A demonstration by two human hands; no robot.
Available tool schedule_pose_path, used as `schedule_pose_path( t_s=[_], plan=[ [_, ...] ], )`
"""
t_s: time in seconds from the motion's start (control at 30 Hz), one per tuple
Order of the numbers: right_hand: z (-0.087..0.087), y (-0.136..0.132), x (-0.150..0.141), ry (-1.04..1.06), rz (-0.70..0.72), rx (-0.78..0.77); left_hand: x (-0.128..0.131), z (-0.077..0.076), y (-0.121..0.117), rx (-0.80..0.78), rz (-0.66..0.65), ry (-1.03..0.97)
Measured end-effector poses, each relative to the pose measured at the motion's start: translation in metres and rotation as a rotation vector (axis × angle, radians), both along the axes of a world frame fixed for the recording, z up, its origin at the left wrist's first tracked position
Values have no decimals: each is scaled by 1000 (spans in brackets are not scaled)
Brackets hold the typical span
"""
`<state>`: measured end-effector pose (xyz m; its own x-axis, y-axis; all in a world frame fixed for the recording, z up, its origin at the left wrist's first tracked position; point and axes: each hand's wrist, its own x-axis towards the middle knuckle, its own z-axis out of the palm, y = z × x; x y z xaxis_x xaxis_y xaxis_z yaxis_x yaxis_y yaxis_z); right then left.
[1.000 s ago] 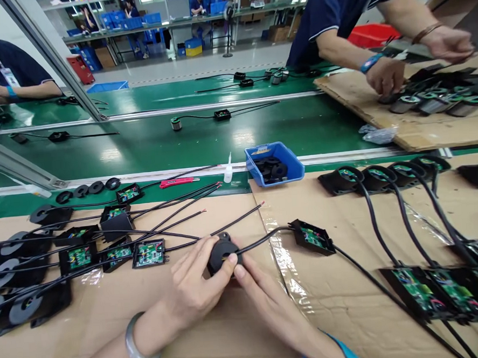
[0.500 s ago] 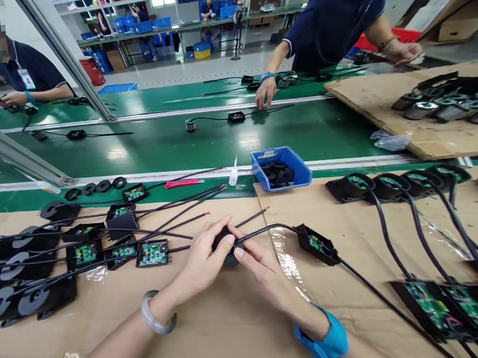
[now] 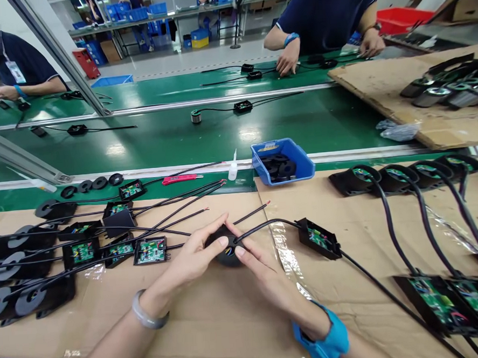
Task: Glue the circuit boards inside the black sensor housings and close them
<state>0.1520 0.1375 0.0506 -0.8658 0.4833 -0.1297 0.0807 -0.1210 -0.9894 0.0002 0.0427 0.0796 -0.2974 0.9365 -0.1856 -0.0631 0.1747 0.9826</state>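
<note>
Black housing [image 3: 230, 257], one, sits upright between the left hand [image 3: 197, 253] and right hand [image 3: 264, 269], both closed around it, thumbs on top, over the cardboard [image 3: 239, 314]. Round and dull black, it shows coloured wires in its central opening; one cable [image 3: 266, 224] runs to one open box [image 3: 319, 239]. Beyond lie four loose rings [image 3: 99, 182], one red knife [image 3: 180, 179], one white bottle [image 3: 232, 171] and one blue bin [image 3: 309, 169].

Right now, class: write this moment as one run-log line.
left hand: on round black housing | right hand: on same housing | cable: housing to open circuit box | blue bin: beyond hands, holds black parts
</note>
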Motion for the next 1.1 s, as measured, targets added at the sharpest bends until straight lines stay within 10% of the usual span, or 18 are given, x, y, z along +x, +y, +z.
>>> schedule_pose_path(
  t_s=[0.47,0.83,1.1],
  plan=[
    [-4,-10,6,79,-88,270,27,4,2,36,135,175],
    [8,-4,1,99,-192,-72,32,6,6,54,111,289],
    [20,-11,28,-52,-11,22,22,17,-10,-90,-137,164]
  ],
)
